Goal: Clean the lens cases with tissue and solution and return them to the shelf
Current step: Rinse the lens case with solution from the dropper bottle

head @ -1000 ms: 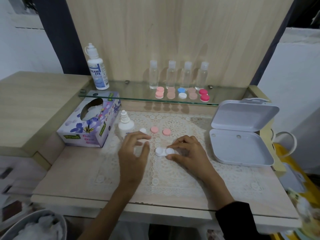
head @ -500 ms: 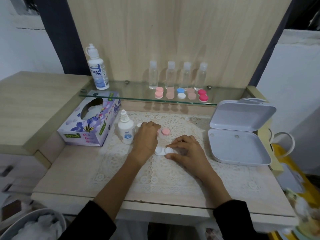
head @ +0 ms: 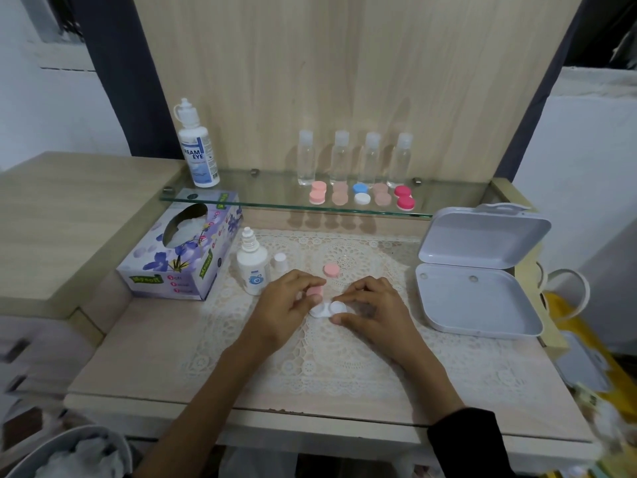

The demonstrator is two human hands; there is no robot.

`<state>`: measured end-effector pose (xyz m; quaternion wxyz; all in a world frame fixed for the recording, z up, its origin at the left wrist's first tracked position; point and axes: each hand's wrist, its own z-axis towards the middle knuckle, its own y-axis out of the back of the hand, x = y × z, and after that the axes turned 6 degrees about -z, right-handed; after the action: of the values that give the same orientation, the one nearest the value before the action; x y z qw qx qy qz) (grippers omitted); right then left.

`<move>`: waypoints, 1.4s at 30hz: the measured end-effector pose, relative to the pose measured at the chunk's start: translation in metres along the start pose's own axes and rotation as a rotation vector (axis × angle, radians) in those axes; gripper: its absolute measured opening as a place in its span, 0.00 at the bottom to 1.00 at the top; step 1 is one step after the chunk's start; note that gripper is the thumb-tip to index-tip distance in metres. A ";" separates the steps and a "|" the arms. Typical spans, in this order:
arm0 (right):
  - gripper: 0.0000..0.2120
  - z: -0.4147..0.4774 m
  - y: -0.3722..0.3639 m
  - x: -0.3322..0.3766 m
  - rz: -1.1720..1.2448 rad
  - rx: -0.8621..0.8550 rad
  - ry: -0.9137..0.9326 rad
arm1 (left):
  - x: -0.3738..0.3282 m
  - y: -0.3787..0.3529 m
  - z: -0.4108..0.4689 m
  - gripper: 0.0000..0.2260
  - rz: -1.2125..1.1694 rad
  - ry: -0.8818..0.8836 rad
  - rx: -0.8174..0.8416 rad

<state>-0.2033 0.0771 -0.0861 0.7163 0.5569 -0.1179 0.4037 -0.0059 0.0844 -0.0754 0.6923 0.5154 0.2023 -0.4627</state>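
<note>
Now the left hand pinches a pink cap between thumb and fingertips, just above the left well of the white case. The right hand steadies that case on the lace mat, thumb at its near edge and curled fingers at its far edge; neither hand is free. A second cap, also pink, lies flat on the mat just behind the hands. The small bottle stands upright to the left with its nozzle bare, its white top set beside it. The tissue box is further left. Five closed cases sit in a row on the glass shelf, and an open box lies to the right.

By the look of it the step in hand is closing up: the wells appear open and the cap is held right at one of them. Whether the wells are wiped dry I cannot tell. Next, I judge, the cap must be set level on its thread and turned while the right hand keeps the case from spinning. Then comes the second cap, and then the case goes up to the shelf beside the others
</note>
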 end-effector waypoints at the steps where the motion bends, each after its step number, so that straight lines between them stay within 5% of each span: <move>1: 0.22 0.000 0.000 0.000 0.002 0.000 -0.002 | 0.000 0.001 -0.003 0.12 -0.001 -0.017 0.006; 12: 0.18 -0.002 0.000 0.000 0.013 0.005 -0.019 | 0.003 0.001 -0.012 0.20 -0.015 -0.043 0.067; 29: 0.17 -0.002 0.001 0.003 0.018 -0.004 -0.028 | 0.013 0.003 -0.009 0.13 -0.043 -0.187 0.212; 35: 0.17 -0.002 0.001 0.002 0.023 -0.003 -0.037 | 0.011 0.001 -0.014 0.21 0.069 -0.050 0.034; 42: 0.17 -0.002 0.000 0.004 0.026 0.002 -0.056 | 0.012 0.000 -0.008 0.14 0.079 -0.036 0.036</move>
<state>-0.2018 0.0803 -0.0843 0.7068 0.5671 -0.1446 0.3974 0.0017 0.0866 -0.0876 0.7040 0.5273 0.1609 -0.4477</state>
